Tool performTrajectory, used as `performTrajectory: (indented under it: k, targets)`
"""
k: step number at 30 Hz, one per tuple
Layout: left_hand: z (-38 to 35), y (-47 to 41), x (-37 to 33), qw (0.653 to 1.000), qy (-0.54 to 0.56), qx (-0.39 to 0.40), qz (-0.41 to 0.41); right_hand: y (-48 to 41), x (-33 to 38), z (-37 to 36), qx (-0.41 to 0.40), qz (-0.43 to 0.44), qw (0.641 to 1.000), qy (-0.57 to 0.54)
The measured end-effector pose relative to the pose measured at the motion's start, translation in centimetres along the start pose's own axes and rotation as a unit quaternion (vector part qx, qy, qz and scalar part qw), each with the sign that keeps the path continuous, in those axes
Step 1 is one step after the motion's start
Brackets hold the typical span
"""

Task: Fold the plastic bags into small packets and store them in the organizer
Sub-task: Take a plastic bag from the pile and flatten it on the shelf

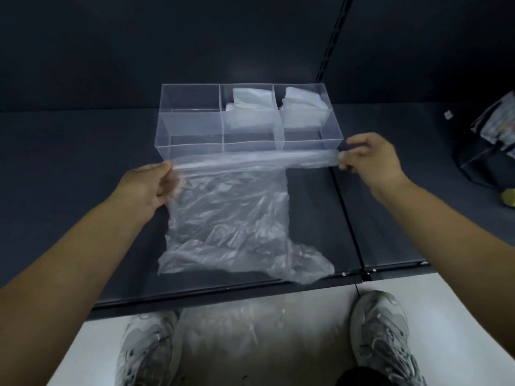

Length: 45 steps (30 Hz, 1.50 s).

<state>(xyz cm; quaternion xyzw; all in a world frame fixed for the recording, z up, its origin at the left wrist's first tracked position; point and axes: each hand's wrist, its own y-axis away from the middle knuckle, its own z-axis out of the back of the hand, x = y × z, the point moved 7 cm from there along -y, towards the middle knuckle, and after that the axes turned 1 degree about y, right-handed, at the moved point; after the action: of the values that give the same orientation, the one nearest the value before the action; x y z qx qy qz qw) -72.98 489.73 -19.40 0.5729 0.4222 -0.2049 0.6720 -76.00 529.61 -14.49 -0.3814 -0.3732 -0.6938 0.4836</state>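
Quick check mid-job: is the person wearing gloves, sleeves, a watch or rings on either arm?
No. The left hand and right hand are bare, without gloves. Both forearms are uncovered to the frame edge; no sleeve, watch or ring shows.

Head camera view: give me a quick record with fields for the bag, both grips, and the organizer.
left grip: pinches the strip's left end
right grip: pinches the strip's right end
plastic bag: top edge folded into a strip, stretched between both grips; the rest lies crumpled on the shelf
organizer: clear, six compartments, behind the bag
folded packets: in the back middle and back right compartments
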Motion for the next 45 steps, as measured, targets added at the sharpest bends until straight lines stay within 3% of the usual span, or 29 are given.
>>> performTrajectory:
  k: [2,3,4,6,8,10,12,15,18,21,24,27,32,35,38,41,45]
  targets:
    - [0.5,0.3,0.3,1.0,0.014,0.011,0.012,1.4,0.4,1.2,-0.073,0.03,0.995,0.061]
    - [0.9,0.7,0.7,0.999,0.012,0.026,0.02,2.8,0.8,1.2,-0.064,0.061,0.994,0.071]
    - [1.4,1.4,1.1,0.999,0.01,0.04,0.026,4.3,1.1,0.7,-0.019,0.091,0.993,0.068]
    - [2.8,3.1,2.4,0.997,0.009,0.061,0.041,8.2,1.1,-1.2,0.152,0.122,0.977,0.087]
    - [4.2,4.9,4.0,0.996,0.003,0.071,0.055,12.2,-0.3,-2.6,0.332,0.102,0.927,0.142]
    - [5.3,6.7,5.5,0.995,-0.005,0.071,0.069,15.2,-2.2,-3.0,0.418,0.073,0.886,0.186]
    - [6.0,8.2,7.1,0.993,-0.024,0.068,0.09,16.1,-3.4,-3.2,0.393,0.084,0.89,0.214]
    - [5.6,10.2,8.9,0.985,-0.066,0.092,0.131,15.4,-3.4,-3.0,0.267,0.097,0.943,0.171]
    - [3.5,11.4,9.4,0.976,-0.078,0.14,0.147,14.6,-3.5,-2.7,0.211,0.091,0.962,0.148]
    - [2.7,11.1,9.4,0.983,-0.034,0.108,0.145,14.2,-3.8,-2.6,0.177,0.081,0.971,0.141]
    - [3.3,10.4,9.6,0.991,-0.014,0.055,0.125,13.3,-4.4,-0.1,0.042,0.056,0.988,0.136]
    - [3.8,9.9,9.6,0.996,-0.03,0.036,0.08,13.0,-5.1,2.6,-0.072,0.023,0.984,0.162]
    - [3.5,10.2,9.8,0.996,-0.043,0.053,0.051,13.5,-6.3,1.4,0.0,-0.06,0.996,0.072]
    - [3.7,10.2,10.1,0.995,-0.04,0.062,0.06,14.1,-6.6,0.9,0.129,-0.099,0.985,0.06]
    - [3.9,10.0,10.3,0.995,-0.057,0.067,0.052,15.2,-6.7,0.6,0.244,-0.181,0.949,-0.082]
    - [3.8,10.1,10.2,0.994,-0.076,0.075,0.029,14.6,-7.6,1.4,0.137,-0.217,0.952,-0.167]
    - [3.8,10.7,10.1,0.989,-0.128,0.079,-0.012,13.6,-8.4,3.3,-0.007,-0.152,0.988,-0.017]
